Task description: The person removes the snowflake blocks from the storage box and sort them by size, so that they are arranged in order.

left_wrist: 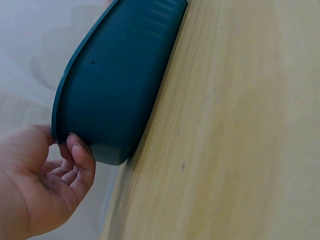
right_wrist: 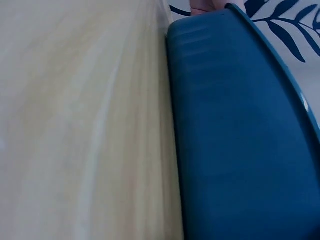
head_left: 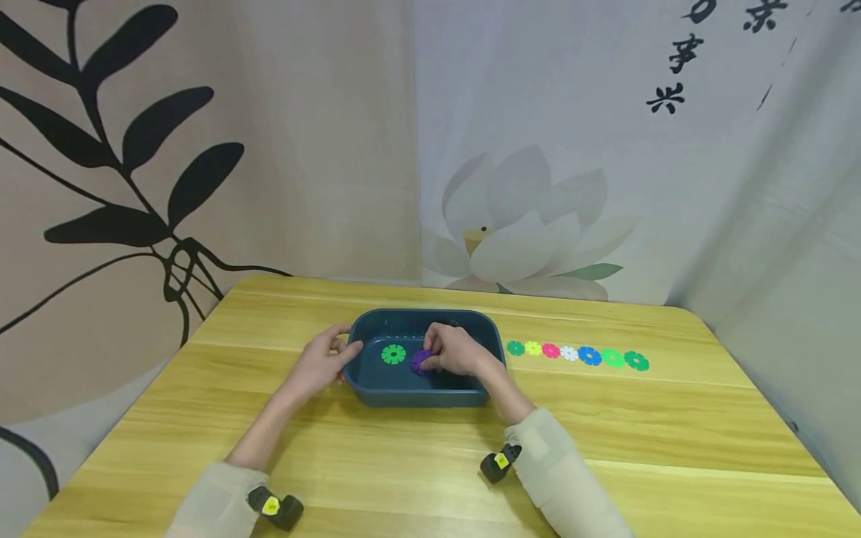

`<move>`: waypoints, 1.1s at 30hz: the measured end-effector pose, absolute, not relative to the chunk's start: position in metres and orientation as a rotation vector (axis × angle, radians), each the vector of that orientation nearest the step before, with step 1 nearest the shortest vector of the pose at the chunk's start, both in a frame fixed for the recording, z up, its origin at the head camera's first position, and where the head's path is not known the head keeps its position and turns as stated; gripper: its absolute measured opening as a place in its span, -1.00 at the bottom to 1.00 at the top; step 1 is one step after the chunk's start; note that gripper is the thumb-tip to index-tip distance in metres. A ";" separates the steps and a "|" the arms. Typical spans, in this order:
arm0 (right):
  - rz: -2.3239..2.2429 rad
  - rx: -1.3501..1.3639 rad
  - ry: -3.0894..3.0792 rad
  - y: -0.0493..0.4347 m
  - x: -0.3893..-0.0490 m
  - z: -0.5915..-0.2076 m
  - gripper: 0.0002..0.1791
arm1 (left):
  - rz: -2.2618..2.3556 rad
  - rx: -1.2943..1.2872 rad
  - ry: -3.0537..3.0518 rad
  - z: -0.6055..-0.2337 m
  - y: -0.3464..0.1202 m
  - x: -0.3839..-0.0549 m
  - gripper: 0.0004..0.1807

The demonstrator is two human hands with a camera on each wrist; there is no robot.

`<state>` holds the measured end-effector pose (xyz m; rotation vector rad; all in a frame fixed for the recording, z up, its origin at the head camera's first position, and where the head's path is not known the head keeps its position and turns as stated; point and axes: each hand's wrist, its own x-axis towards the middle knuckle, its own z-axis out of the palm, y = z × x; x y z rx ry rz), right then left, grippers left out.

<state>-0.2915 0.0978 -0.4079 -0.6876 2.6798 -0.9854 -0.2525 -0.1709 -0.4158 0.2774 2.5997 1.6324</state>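
A dark blue-green plastic basin (head_left: 424,399) stands on the wooden table. My left hand (head_left: 321,362) grips the rim at its left end, thumb on the inner side; in the left wrist view the hand's curled fingers (left_wrist: 82,162) lie against the basin's outer wall. Inside the basin, my right hand (head_left: 459,351) pinches a purple notched plastic disc (head_left: 418,365), partly covered by the fingers. A light green notched disc (head_left: 393,354) lies on the basin floor, left of the purple one. The right wrist view shows the basin's outer wall (right_wrist: 240,130), with the right hand hidden.
Right of the basin, several notched discs lie in a row on the table (head_left: 403,463): a dark green disc (head_left: 515,348), then yellow, pink, white, blue disc (head_left: 589,356), light green, and another dark green disc (head_left: 636,361). A printed curtain (head_left: 336,149) hangs behind the table.
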 end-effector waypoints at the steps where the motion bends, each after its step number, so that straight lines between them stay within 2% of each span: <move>1: -1.035 -0.689 2.667 0.099 -0.291 -0.408 -0.72 | 1.632 0.278 2.599 -0.416 -0.171 -0.252 -0.44; 8: -1.268 -0.733 2.662 0.110 -0.288 -0.402 -0.82 | 1.637 0.276 2.592 -0.416 -0.169 -0.252 -0.43; 17: -1.556 -0.643 2.646 0.141 -0.287 -0.393 -0.82 | 1.635 0.268 2.594 -0.415 -0.168 -0.252 -0.43; 33: -1.702 -0.400 2.752 0.242 -0.289 -0.390 -0.73 | 1.632 0.252 2.599 -0.415 -0.169 -0.252 -0.42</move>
